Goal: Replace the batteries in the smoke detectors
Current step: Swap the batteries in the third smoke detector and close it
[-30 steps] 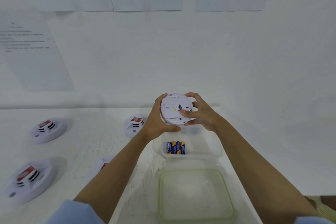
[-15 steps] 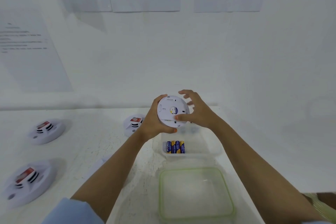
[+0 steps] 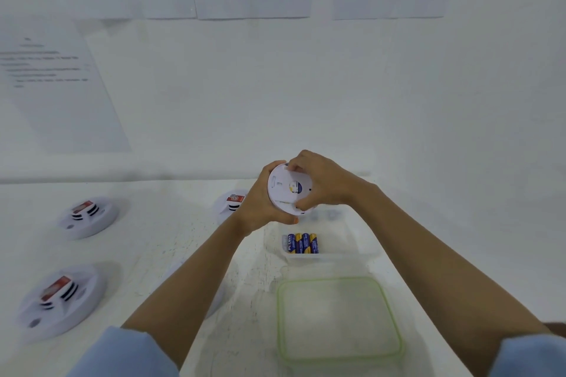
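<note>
Smoke detector (image 3: pixel 289 188), a white plastic disc with its flat back facing the camera, is held in the air over the far end of the clear plastic container (image 3: pixel 352 242), near the table (image 3: pixel 171 242) far edge. Left hand (image 3: pixel 260 205) cups its left rim and underside; right hand (image 3: pixel 321 184) has fingers curled over the top and right rim, likely twisting the back off. AA batteries (image 3: pixel 301 243), four blue-yellow cylinders, lie in the container just below both hands, long axes pointing away from the person. Green-rimmed lid (image 3: pixel 338 318) lies toward the near edge. Three spare smoke detectors (image 3: pixel 87 216) sit left, red labels up.
</note>
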`<state>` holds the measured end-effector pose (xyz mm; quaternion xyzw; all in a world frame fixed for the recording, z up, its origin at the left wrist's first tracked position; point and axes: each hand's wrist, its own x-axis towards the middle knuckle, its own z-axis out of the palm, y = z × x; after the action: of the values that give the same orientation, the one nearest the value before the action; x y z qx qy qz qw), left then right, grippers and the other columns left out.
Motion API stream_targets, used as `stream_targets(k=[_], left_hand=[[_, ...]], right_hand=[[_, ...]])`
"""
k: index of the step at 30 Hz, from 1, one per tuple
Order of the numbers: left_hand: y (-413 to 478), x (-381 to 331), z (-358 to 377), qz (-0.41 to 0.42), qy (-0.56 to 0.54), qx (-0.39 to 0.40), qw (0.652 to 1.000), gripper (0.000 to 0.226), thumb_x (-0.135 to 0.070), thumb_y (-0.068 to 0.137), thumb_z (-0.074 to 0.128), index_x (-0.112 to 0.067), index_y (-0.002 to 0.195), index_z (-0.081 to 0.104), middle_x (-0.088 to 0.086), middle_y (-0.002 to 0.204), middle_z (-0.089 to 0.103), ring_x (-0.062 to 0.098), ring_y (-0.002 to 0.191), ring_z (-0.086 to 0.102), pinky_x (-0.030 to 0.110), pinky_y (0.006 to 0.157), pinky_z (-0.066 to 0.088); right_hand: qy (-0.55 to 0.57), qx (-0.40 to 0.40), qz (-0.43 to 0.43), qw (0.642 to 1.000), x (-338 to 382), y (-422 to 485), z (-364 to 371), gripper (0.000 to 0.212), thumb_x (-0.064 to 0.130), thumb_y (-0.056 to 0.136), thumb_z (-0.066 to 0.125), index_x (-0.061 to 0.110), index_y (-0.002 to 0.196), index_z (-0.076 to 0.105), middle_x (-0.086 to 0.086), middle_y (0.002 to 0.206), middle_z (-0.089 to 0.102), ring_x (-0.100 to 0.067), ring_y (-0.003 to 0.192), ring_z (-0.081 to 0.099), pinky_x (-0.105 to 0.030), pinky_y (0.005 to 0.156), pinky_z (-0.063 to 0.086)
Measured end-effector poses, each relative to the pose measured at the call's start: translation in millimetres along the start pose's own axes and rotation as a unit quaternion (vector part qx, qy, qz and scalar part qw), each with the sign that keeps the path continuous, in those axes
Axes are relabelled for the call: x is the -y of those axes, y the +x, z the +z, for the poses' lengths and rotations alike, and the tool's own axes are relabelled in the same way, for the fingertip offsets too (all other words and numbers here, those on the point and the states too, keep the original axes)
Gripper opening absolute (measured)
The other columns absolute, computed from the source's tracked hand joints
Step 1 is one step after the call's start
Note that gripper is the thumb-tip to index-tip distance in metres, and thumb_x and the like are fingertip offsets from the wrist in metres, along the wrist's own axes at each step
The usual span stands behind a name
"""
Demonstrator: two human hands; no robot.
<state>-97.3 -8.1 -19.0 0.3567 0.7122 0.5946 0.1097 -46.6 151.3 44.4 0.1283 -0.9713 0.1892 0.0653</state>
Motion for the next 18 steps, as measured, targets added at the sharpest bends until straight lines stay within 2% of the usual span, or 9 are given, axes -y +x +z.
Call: stream_targets(k=[5,12,18], left_hand=[[-3.0,-0.8,-3.4,-0.013,0.008,0.024,1.0,0.096,0.001,0.049,0.077,-0.018,0.131,0.031,-0.005,0.123,0.048,-0.01,0.104,0.052,0.013,0.079,0.049],[-3.0,-4.5,-5.0,-0.018,0.009,0.035,0.999,0.095,0.003,0.05,0.075,-0.017,0.131,0.03,-0.005,0.124,0.047,-0.013,0.105,0.052,0.008,0.079,0.046],[-0.6,-9.8,-8.0,-0.014,0.014,0.027,0.999,0.102,0.001,0.05,0.076,-0.008,0.139,0.027,0.008,0.133,0.043,0.003,0.111,0.05,0.009,0.077,0.047]], right_hand=[[-0.044,0.017,-0.011,0.999,6.5,1.1,0.1,0.058,0.026,0.062,0.08,0.008,0.109,0.053,-0.006,0.104,0.051,-0.022,0.094,0.051,-0.031,0.078,0.045],[-0.105,0.048,-0.039,0.993,8.6,4.4,-5.8,0.066,0.032,0.064,0.079,0.008,0.118,0.051,-0.006,0.109,0.051,-0.02,0.097,0.048,-0.029,0.081,0.044],[-0.08,0.049,-0.033,0.995,5.4,5.1,-10.5,0.071,0.029,0.066,0.078,0.012,0.127,0.046,-0.002,0.114,0.047,-0.014,0.096,0.044,-0.023,0.079,0.038]])
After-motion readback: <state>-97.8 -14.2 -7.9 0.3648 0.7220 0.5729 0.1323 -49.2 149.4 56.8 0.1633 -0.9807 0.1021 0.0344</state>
